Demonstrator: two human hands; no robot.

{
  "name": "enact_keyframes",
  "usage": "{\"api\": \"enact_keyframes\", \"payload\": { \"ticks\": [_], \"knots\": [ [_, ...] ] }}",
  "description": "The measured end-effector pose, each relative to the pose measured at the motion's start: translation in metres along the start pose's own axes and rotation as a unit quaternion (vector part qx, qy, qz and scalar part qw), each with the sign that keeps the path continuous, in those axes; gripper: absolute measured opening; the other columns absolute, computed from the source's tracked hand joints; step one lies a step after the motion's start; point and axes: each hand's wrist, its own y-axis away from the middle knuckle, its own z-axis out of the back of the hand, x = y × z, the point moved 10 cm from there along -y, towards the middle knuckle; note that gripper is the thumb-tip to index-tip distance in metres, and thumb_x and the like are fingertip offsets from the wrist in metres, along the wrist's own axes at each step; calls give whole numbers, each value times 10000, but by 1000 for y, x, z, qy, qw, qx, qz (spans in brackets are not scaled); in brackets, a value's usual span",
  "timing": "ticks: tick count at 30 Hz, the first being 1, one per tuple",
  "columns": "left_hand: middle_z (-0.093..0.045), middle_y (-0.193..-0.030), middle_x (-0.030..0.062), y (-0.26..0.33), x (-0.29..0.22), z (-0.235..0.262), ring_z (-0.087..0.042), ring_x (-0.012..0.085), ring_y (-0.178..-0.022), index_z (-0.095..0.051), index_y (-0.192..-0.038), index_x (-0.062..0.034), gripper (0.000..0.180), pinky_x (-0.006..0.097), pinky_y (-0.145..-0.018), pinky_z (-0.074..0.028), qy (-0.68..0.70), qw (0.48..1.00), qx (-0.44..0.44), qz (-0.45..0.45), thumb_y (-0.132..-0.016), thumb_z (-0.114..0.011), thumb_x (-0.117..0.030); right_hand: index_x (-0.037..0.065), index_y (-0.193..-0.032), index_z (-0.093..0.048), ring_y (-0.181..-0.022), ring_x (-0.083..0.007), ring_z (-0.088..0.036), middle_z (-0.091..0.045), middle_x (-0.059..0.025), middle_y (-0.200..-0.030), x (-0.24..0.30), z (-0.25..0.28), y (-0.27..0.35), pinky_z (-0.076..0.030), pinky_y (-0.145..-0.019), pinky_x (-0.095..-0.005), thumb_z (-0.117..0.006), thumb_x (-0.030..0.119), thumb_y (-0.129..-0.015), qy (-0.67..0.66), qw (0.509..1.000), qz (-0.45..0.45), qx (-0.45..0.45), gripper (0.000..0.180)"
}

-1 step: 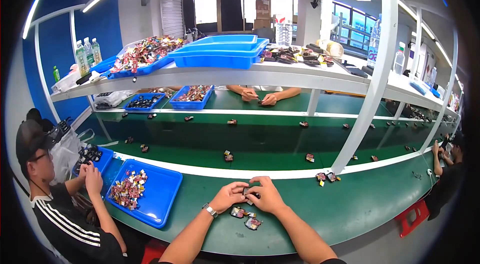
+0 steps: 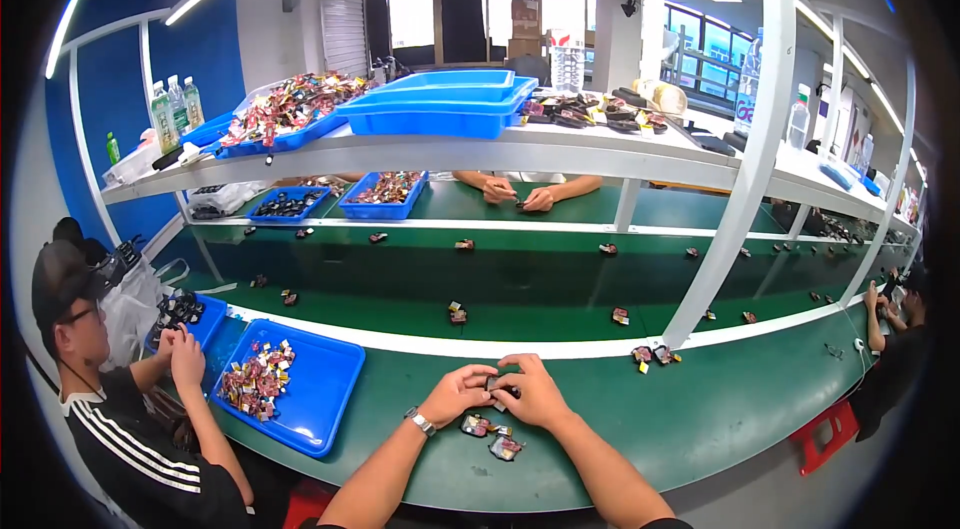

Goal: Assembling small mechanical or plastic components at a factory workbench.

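Note:
Both my hands meet over the green bench, their fingers closed round a small dark part [image 2: 494,384] that they mostly hide. My left hand [image 2: 458,395], with a metal watch at the wrist, grips it from the left. From the right, my right hand [image 2: 533,392] pinches the same part. Just below my fingers lie a small assembly with red and white pieces [image 2: 477,425] and another one [image 2: 506,447]. To the left, a blue tray [image 2: 325,379] holds a heap of small red, yellow and white parts [image 2: 258,381].
A co-worker [image 2: 130,409] sits at my left by another blue tray. Across a white rail runs a dark green belt [image 2: 520,269] with scattered assemblies. A white post [image 2: 735,219] rises at right. Overhead, a shelf [image 2: 440,154] bears blue trays, parts and bottles. Another person's hands [image 2: 520,196] work opposite.

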Motion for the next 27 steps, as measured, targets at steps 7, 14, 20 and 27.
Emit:
{"api": "enact_keyframes", "payload": {
  "ticks": [7, 14, 20, 27],
  "knots": [
    [-605, -1189, 130, -2, 6, 4, -628, 185, -1050, -457, -1309, -8, 364, 316, -909, -539, -15, 999, -30, 21, -947, -497, -4, 97, -866, -725, -1210, -288, -455, -563, -72, -1244, -2, -5, 2, -429, -976, -391, -718, 151, -775, -74, 997, 3, 35, 106],
    [-621, -1154, 70, -2, 10, 9, -613, 127, -1020, -493, -1285, -51, 325, 271, -859, -539, -23, 998, -46, 24, -963, -483, -19, 90, -889, -719, -1162, -284, -496, -590, -74, -1192, -6, -2, 6, -445, -958, -385, -725, 160, -781, -78, 997, -23, -21, 129],
    [-625, -1141, 53, -2, 13, 14, -616, 116, -1000, -495, -1284, -60, 316, 261, -843, -535, -19, 998, -55, 31, -968, -488, -40, 94, -894, -720, -1140, -279, -513, -601, -61, -1169, -1, -6, 5, -451, -956, -374, -712, 149, -792, -57, 998, -20, -31, 116],
    [-630, -1126, 39, -3, 15, 15, -619, 113, -1006, -508, -1261, -68, 292, 256, -835, -534, -6, 998, -56, 31, -970, -489, -49, 99, -897, -723, -1138, -281, -515, -601, -55, -1166, -5, -8, 6, -438, -974, -380, -712, 141, -786, -66, 997, -19, -41, 119]
  ]
}}
